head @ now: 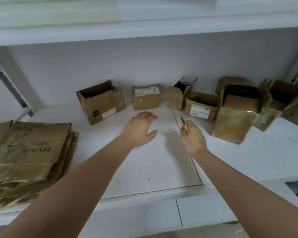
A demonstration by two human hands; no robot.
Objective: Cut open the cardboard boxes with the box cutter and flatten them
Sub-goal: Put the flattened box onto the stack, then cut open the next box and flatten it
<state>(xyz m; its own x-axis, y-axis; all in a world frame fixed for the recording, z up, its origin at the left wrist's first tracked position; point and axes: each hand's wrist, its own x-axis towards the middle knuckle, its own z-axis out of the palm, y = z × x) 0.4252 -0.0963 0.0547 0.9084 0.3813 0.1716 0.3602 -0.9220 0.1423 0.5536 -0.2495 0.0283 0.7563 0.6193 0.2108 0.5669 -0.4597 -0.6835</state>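
My right hand (193, 136) grips a yellow box cutter (184, 125) with its blade pointing up and away. My left hand (140, 128) hovers open above the white shelf (144, 169), fingers spread, just short of a small sealed box with a label (146, 97). To that box's left stands an open-topped box (101, 102). On the right sit several more opened boxes, among them a narrow one (177, 97), a low labelled one (200, 107) and a large taped one (234, 115).
A stack of flattened cardboard (27, 158) lies at the left front of the shelf. An upper shelf (144, 33) overhangs the work surface. A metal upright (10, 85) runs at the far left. The shelf's front edge (144, 201) is near me.
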